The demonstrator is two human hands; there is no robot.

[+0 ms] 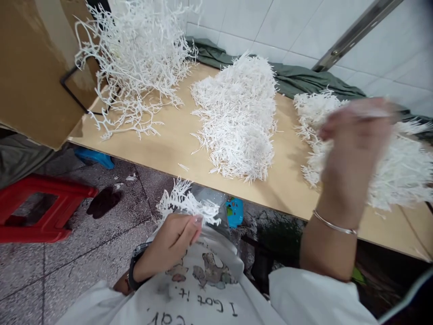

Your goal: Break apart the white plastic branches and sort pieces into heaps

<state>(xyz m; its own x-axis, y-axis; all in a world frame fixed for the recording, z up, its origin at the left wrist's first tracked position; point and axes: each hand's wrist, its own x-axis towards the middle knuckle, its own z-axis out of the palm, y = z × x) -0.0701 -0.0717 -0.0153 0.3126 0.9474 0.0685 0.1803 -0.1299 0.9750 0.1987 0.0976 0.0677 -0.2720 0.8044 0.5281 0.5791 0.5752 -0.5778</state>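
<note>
My left hand point(179, 237) is closed in a pinch on a white branching plastic sprig point(189, 201), held over my lap in front of the table edge. My right hand point(361, 119) is raised above the white pile at the right point(399, 167). Motion smears its fingers, so whether they hold anything is unclear. A heap of short white sprigs point(240, 117) lies mid-table. Toward the left stands a tangled mass of longer white branching pieces point(135, 58).
The wooden table point(135, 151) runs along a tiled wall, with dark green cloth point(297, 81) bunched at its back. A cardboard box point(40, 58) stands at the left. Below are a red stool point(64, 196), a blue stool point(94, 156) and a dark shoe point(104, 201).
</note>
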